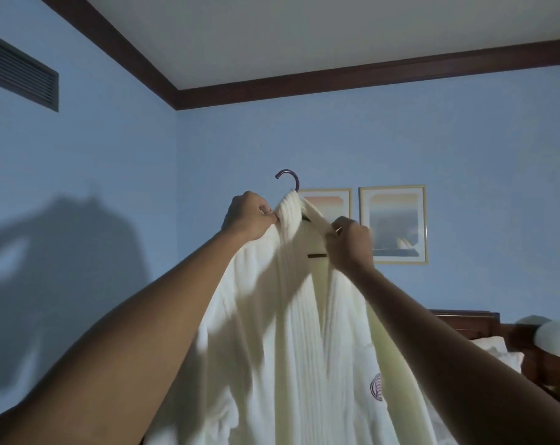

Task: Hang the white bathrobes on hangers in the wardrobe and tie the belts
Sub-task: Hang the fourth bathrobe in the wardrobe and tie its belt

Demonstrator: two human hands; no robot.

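A: Grip? Both hands pinch the white bathrobe [288,332]: left hand [251,216] at the collar, right hand [349,242] on the lapel.
B: And the hanger [288,179]?
A: Its hook pokes out just above the left grip.

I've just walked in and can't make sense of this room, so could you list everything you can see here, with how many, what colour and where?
Bathrobe: one, white, held up in the middle, with a purple emblem on its front.
Hanger: one, dark purple hook showing above the robe's collar; the rest mostly hidden by cloth.
Framed pictures: two, pale frames, on the blue wall behind the robe.
Air vent: one, dark, upper left wall.
Ceiling trim: dark brown, around the white ceiling.
Headboard: one, dark wood, lower right.
Pillows: white, count unclear, by the headboard.
Lamp shade: one, white, far right.
Left hand: grips the collar.
Right hand: pinches the lapel.
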